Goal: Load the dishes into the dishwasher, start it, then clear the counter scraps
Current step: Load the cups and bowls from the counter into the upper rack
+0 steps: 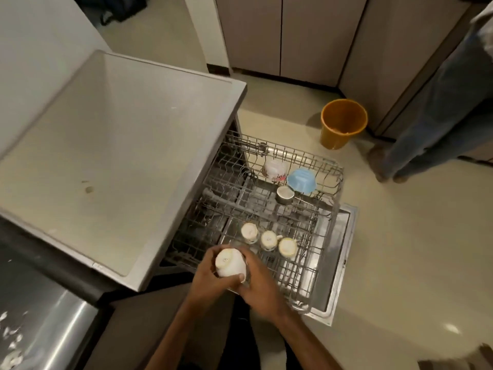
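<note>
Both hands on one white cup (230, 266), held base-up over the near left corner of the pulled-out rack (324, 231). It is in my hands, not in the rack.

Left hand (209, 280): fingers curled round the cup's left side, thumb across its lower edge.
Right hand (260, 288): wrapped against the cup's right side, fingers curled over the top. There may be something clear under the cup near my right palm, too blurred to tell.

Rack contents:
- Three small cups in a row, all upside down, just beyond my hands: first cup (250, 232), second cup (269, 239), third cup (287, 247). They sit close together, running diagonally to the right.
- Far side: floral mug (274, 169), tilted; blue bowl (301, 180) just to its right, rim down; steel cup (285, 194) on its side, just in front of those two.

The dishwasher door (345, 252) is folded down flat under the rack.

The counter (106, 134) is to my left, above the dishwasher opening, with a couple of small brown scraps (88, 188) on it. Steel surface (61, 311) at bottom left carries white bits (10, 343); I can't tell what they are.

On the floor past the rack: orange bucket (342, 124), upright. Another person's legs (426, 124) in jeans stand at the right edge, well apart from the rack.
</note>
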A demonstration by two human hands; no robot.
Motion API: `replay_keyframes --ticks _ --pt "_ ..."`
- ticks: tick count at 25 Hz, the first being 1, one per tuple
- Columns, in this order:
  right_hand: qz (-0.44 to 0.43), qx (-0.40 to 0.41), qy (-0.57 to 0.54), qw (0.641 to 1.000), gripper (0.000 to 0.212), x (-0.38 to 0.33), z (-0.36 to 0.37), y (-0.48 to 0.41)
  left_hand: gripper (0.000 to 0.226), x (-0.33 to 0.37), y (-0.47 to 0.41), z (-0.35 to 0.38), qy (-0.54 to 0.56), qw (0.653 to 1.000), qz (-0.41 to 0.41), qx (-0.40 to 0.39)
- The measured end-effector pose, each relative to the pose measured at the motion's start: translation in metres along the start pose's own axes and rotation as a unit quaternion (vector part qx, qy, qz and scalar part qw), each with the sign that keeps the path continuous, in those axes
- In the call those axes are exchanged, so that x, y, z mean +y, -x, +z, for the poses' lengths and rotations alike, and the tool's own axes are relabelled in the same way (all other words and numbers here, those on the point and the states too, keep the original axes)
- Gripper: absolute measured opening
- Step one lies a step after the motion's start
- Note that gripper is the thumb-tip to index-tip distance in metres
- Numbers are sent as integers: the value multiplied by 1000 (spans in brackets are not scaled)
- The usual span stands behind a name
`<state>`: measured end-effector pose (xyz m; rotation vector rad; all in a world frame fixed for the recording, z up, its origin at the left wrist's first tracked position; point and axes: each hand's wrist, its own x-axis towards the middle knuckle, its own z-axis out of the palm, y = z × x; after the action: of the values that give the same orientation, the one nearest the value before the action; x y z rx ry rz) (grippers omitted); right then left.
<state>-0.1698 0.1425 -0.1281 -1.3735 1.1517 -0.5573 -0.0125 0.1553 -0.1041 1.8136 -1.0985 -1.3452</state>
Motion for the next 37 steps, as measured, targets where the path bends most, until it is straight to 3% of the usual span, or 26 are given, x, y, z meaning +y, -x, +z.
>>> replay_keyframes --ticks 5,10,13,18,22,28,37 --pt "-6 63 11 998 58 23 13 -49 65 -20 -50 2 -6 1000 -13 -27" --pt "6 71 44 997 56 46 22 -83 59 -43 -107 -7 2 996 -73 -48" --pt "24 55 137 989 62 66 8 -91 67 -55 -129 -1 -85 995 -38 -29" --pt "242 235 180 924 62 115 -40 -60 71 -54 -143 29 -184 979 28 -81" --pt "324 186 209 903 72 138 -46 -62 72 -52 -146 51 -170 979 40 -104" --pt "313 167 256 899 67 152 -46 -73 73 -56 -154 54 -176 977 40 -111" --pt "312 120 291 896 71 150 -50 -74 76 -58 -158 32 -212 977 22 -28"
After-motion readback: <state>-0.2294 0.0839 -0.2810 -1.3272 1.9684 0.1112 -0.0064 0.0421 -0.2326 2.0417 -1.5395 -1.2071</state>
